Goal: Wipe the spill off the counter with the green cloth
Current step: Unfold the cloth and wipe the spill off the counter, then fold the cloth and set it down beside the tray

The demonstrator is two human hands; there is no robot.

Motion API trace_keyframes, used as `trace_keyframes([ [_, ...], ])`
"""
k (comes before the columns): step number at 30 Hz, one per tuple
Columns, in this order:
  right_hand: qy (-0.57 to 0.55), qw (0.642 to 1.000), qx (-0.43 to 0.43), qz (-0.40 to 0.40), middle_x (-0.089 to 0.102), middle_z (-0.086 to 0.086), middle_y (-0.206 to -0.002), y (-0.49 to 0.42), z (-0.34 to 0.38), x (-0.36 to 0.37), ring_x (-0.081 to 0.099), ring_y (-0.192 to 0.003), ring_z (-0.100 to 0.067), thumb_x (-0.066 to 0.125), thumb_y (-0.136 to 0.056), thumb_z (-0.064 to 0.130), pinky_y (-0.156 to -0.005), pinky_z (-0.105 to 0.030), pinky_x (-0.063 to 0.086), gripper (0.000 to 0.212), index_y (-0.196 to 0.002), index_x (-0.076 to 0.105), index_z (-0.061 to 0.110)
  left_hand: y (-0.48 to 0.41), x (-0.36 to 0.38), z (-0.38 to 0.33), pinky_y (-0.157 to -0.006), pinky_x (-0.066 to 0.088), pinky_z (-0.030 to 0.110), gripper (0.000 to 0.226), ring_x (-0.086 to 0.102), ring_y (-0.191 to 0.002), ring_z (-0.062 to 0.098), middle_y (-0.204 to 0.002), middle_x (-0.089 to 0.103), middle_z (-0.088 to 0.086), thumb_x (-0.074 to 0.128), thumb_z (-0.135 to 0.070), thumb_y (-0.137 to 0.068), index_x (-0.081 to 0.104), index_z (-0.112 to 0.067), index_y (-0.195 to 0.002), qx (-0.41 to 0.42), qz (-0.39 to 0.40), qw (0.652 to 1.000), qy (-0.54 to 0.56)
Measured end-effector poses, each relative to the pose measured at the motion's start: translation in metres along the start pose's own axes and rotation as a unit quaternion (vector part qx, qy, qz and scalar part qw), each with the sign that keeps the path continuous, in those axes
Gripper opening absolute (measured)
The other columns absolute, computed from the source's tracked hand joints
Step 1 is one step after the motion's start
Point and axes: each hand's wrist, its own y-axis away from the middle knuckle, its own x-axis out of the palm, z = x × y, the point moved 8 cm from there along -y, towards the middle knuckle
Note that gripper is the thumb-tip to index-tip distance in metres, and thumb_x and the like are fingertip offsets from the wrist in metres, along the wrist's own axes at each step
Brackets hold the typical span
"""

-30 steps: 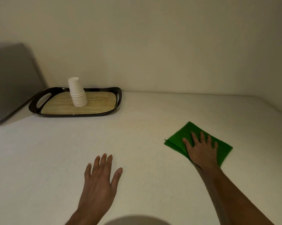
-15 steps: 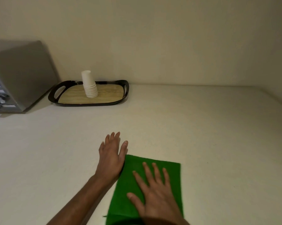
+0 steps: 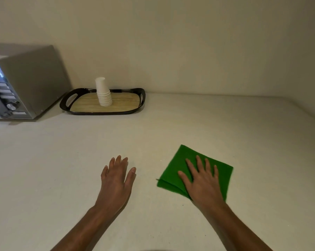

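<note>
A folded green cloth [image 3: 177,166] lies flat on the white counter [image 3: 216,127], right of centre. My right hand [image 3: 201,182] presses down on it, palm flat, fingers spread over its near half. My left hand [image 3: 116,180] rests flat on the bare counter to the cloth's left, fingers together, holding nothing. A gap of counter separates the left hand from the cloth. I see no clear spill on the surface; only a few tiny specks show near the cloth.
A black-rimmed tray [image 3: 138,104] with a wooden base stands at the back left, carrying a stack of white paper cups [image 3: 103,93]. A silver microwave [image 3: 24,82] stands at the far left. The wall runs along the back of the counter.
My right hand has slid the green cloth to the right, away from my left hand, after dragging it left against that hand half a second ago. The left hand stays flat.
</note>
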Motion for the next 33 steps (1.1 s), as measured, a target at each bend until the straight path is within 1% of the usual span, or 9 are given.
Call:
trace_keyframes([
  [3,-0.012,1.000,-0.020,0.010,0.008,-0.005,-0.171,0.048,0.000,0.005,0.002,-0.157,-0.030,-0.003,-0.091,0.081,-0.126,-0.060,0.004,0.080,-0.158,0.016,0.041,0.004,-0.001,-0.009,-0.123,0.013,0.041,0.056,0.037,-0.146,0.018,-0.150,0.051,0.003,0.037,-0.051,-0.098,0.054,-0.018,-0.140,0.011,-0.024,1.000,0.000],
  [6,-0.037,0.997,-0.061,0.027,0.003,-0.003,-0.170,0.070,0.032,0.014,-0.005,-0.157,-0.031,0.002,-0.091,0.082,-0.125,-0.062,-0.001,0.076,-0.157,0.014,0.044,0.004,-0.003,-0.032,-0.107,0.023,0.030,0.043,0.058,-0.117,0.012,-0.116,0.068,-0.008,0.044,-0.051,-0.097,0.066,-0.022,-0.120,0.052,-0.083,0.995,0.003],
  [9,-0.040,0.993,-0.111,0.024,0.011,-0.007,-0.171,0.059,0.066,0.014,0.002,-0.157,-0.033,0.007,-0.094,0.080,-0.125,-0.062,-0.001,0.077,-0.157,0.022,0.038,-0.007,0.009,-0.051,-0.098,0.022,0.026,0.033,0.052,-0.116,0.012,-0.114,0.068,-0.008,0.055,-0.045,-0.095,0.065,-0.026,-0.121,0.069,-0.085,0.994,-0.017],
  [13,-0.068,0.986,-0.145,0.054,0.013,-0.006,-0.171,0.028,0.072,-0.001,0.005,-0.157,-0.028,0.023,-0.095,0.076,-0.126,-0.058,-0.003,0.074,-0.157,0.025,0.035,-0.035,0.033,-0.062,-0.095,0.029,0.039,0.045,0.051,-0.117,0.022,-0.116,0.066,0.001,0.058,-0.048,-0.092,0.062,-0.024,-0.129,0.049,-0.026,0.997,-0.053],
  [16,-0.164,0.982,-0.095,0.007,0.036,-0.005,-0.163,0.017,0.034,-0.029,0.029,-0.151,-0.023,0.046,-0.099,0.061,-0.126,-0.054,0.014,0.061,-0.150,0.044,0.028,-0.053,0.044,-0.063,-0.093,0.032,0.043,0.056,0.048,-0.118,0.027,-0.121,0.063,0.006,0.058,-0.055,-0.089,0.058,-0.023,-0.135,0.031,0.011,0.995,-0.090],
  [20,-0.203,0.976,-0.007,-0.078,0.068,-0.006,-0.134,0.012,-0.031,-0.053,0.061,-0.123,-0.027,0.070,-0.095,0.030,-0.112,-0.048,0.041,0.043,-0.136,0.062,0.017,-0.064,0.057,-0.060,-0.092,0.033,0.044,0.060,0.047,-0.117,0.029,-0.123,0.058,0.009,0.056,-0.060,-0.088,0.056,-0.022,-0.135,0.026,0.057,0.986,-0.156],
  [25,-0.194,0.981,-0.022,-0.020,0.067,-0.007,-0.131,0.002,-0.035,-0.041,0.054,-0.124,-0.029,0.066,-0.096,0.023,-0.108,-0.045,0.037,0.044,-0.139,0.057,0.021,-0.073,0.059,-0.059,-0.099,0.035,0.045,0.049,0.046,-0.118,0.029,-0.122,0.057,0.009,0.061,-0.054,-0.088,0.060,-0.021,-0.125,-0.001,0.091,0.984,-0.156],
  [29,-0.180,0.983,-0.014,0.027,0.060,-0.007,-0.130,-0.010,-0.036,-0.035,0.047,-0.125,-0.028,0.066,-0.097,0.027,-0.106,-0.045,0.034,0.049,-0.143,0.051,0.022,-0.075,0.052,-0.064,-0.087,0.036,0.040,0.027,0.049,-0.106,0.025,-0.106,0.058,0.004,0.071,-0.041,-0.084,0.063,-0.020,-0.099,-0.020,0.083,0.992,-0.090],
  [33,-0.190,0.980,0.005,0.062,0.064,-0.006,-0.111,-0.017,-0.037,-0.040,0.056,-0.110,-0.027,0.073,-0.091,0.026,-0.099,-0.046,0.047,0.026,-0.115,0.068,0.018,-0.068,0.044,-0.072,-0.081,0.043,0.038,0.013,0.060,-0.091,0.024,-0.092,0.068,0.003,0.073,-0.024,-0.084,0.066,-0.014,-0.088,-0.015,0.060,0.998,-0.006],
])
